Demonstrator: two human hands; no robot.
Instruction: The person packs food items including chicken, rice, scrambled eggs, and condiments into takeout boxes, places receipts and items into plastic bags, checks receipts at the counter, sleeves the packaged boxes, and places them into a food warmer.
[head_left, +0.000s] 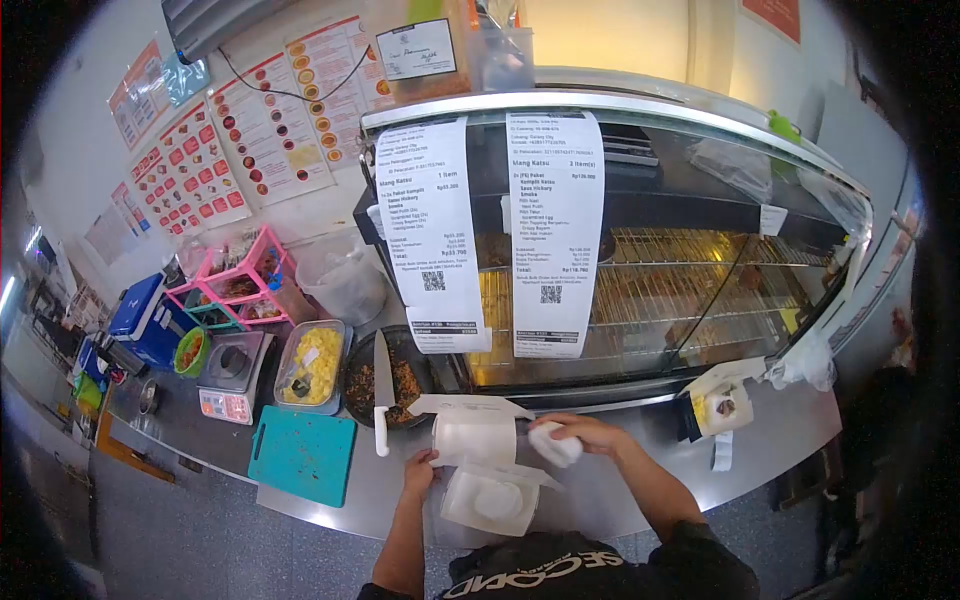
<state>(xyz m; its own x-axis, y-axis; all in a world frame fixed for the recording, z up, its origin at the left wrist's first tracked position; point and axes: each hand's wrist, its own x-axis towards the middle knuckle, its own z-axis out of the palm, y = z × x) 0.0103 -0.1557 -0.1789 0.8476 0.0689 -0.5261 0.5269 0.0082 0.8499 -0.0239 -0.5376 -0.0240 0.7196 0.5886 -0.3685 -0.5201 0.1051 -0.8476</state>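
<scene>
My left hand pinches the left side of an open white paper food box, whose lid flap stands up at the back. Nothing else shows inside that box. My right hand is closed around a white rounded thing, just right of the box; whether it is a small bowl or a lump of rice I cannot tell. Nearer to me a second open food box holds a rounded white mound that looks like rice.
A kitchen knife lies across a dark pan of brown chopped food. Left are a teal cutting board, a tub of yellow food and a scale. Receipts hang on the glass display case; a filled box stands right.
</scene>
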